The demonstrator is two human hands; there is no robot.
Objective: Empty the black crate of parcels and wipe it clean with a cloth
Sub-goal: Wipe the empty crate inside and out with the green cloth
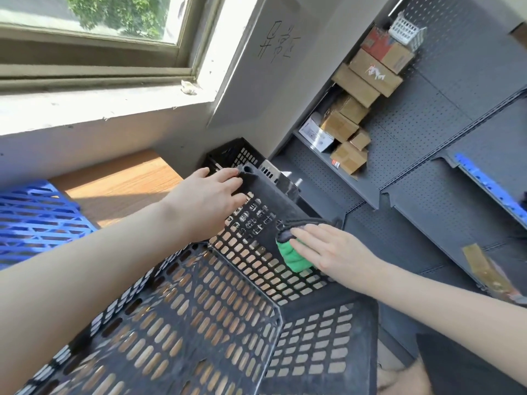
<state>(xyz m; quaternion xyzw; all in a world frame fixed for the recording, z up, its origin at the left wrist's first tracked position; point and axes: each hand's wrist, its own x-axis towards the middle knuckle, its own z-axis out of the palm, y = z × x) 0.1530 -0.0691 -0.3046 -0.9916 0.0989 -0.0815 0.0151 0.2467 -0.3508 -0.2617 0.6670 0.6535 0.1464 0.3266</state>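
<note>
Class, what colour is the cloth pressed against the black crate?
Green, with a dark grey edge; the soft cloth shows best in the head view.

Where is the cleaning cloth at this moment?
Head view, right of centre: the green cloth is pressed by the flat fingers of the right hand against the black crate's inner far wall, just below its rim.

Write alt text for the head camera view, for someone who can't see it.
A right hand presses a green cloth against an inner wall of the black crate, while the left hand rests on its far corner. Cardboard parcels sit on grey shelves.
</note>
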